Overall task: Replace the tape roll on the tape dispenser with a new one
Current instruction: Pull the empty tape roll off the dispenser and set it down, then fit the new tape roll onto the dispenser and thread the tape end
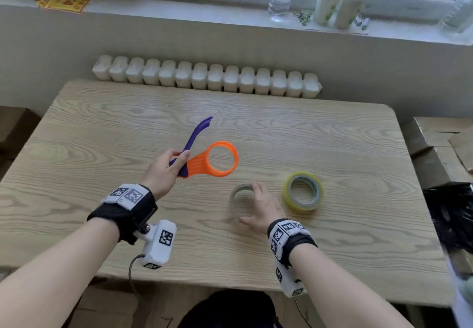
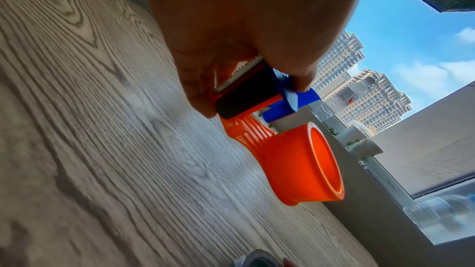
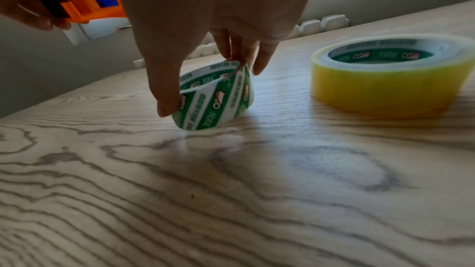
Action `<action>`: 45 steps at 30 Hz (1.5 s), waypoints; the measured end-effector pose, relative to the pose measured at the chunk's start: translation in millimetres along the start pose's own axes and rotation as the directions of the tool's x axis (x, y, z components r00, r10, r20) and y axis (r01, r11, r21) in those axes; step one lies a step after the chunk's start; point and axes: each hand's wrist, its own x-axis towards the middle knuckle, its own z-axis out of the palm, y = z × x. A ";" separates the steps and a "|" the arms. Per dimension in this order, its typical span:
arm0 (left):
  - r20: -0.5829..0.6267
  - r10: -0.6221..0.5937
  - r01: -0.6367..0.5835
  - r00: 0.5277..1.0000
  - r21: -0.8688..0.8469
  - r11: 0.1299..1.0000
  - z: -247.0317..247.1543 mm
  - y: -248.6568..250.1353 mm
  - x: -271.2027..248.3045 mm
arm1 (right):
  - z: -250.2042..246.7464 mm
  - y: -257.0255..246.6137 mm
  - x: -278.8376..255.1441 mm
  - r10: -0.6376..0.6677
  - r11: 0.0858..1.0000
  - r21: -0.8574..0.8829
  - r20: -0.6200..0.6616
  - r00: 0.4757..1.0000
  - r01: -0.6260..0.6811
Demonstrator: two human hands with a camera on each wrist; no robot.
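1. The near edge of the worktop (image 1: 230, 263) runs just under both forearms; between this edge and the empty core there is a wide band of bare wood.
2. The right hand (image 1: 263, 207) holds the empty core (image 1: 239, 199), a thin cardboard ring with green print. The thumb presses the near side and the fingers (image 3: 231, 48) pinch the far rim. In the right wrist view the core stands tilted, its lower edge on the wood.
3. The new tape roll (image 1: 303, 191), yellowish, lies flat just right of the core and apart from it. Bare wood lies between the roll and the right edge of the worktop.
4. The left hand (image 1: 163, 171) is left of the core and a little farther. It grips the tape dispenser (image 1: 204, 161) at the cutter end, thumb on top, and holds it above the wood.
5. The orange ring of the dispenser is empty and points toward the right, beyond the core. The purple handle points away, to the far side.
6. Behind the dispenser the wood is open up to the far edge, where a white radiator (image 1: 204, 77) stands under the windowsill (image 1: 179, 13).
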 end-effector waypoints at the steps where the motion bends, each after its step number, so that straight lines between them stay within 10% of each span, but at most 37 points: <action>1: -0.003 0.012 -0.012 1.000 -0.002 1.000 1.8 0.7 -1.0 | 1.0 -0.3 0.0 -0.003 1.000 -0.001 0.006 1.000 0.003; 19: 0.088 0.023 -0.022 0.996 -0.009 1.000 47.9 30.1 -3.5 | -42.6 66.1 -12.4 0.095 0.993 -0.056 -0.117 0.989 -0.102; 30: 0.105 -0.014 0.014 0.994 0.001 1.000 78.2 44.4 -1.4 | -54.3 117.5 3.1 0.277 0.961 -0.022 0.049 0.960 -0.276; 45: 0.070 0.028 -0.027 0.997 -0.023 0.999 68.4 87.5 4.2 | -160.7 80.5 18.3 0.084 0.988 0.148 -0.256 0.963 -0.046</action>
